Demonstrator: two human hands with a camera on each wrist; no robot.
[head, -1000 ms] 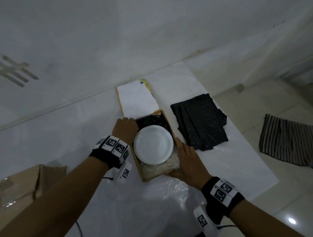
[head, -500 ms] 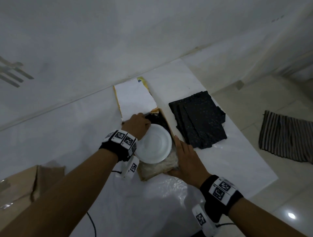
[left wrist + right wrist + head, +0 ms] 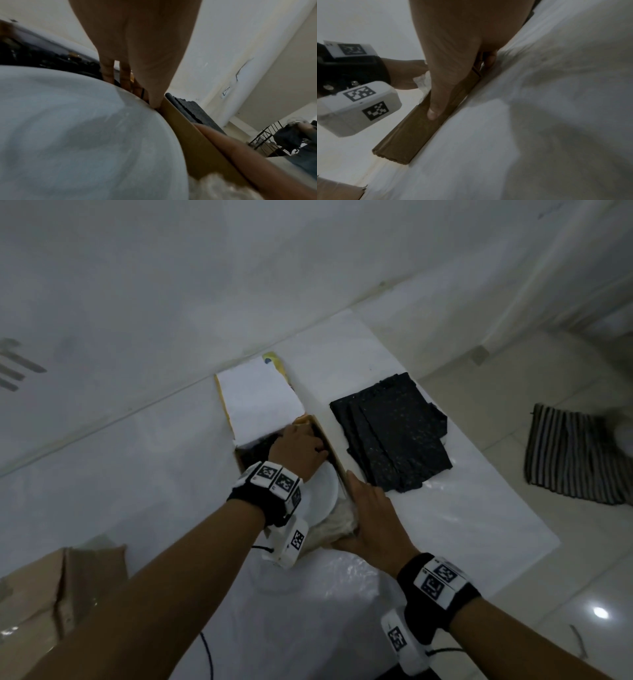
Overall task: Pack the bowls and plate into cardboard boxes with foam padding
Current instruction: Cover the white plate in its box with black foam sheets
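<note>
A white plate (image 3: 323, 491) (image 3: 85, 135) lies in the open cardboard box (image 3: 337, 463) on black foam (image 3: 257, 446). My left hand (image 3: 298, 446) (image 3: 137, 54) reaches over the plate to the box's far right corner. Its fingers (image 3: 125, 75) point straight down into the gap behind the plate's rim, and their tips are hidden. My right hand (image 3: 373, 515) (image 3: 453, 47) lies flat against the box's outer right wall at the near corner, with the thumb (image 3: 435, 108) pressed on the near wall (image 3: 406, 142). Crumpled clear padding (image 3: 335, 525) fills the box's near end.
A stack of black foam sheets (image 3: 394, 433) lies just right of the box. The box's white lid flap (image 3: 260, 402) lies open toward the wall. Another cardboard box (image 3: 51, 594) sits at the lower left. The table's right edge drops to the floor, where a striped cloth (image 3: 575, 453) lies.
My left hand has left the box's left wall and crossed over the plate to the far right corner. The right hand has stayed against the right wall.
</note>
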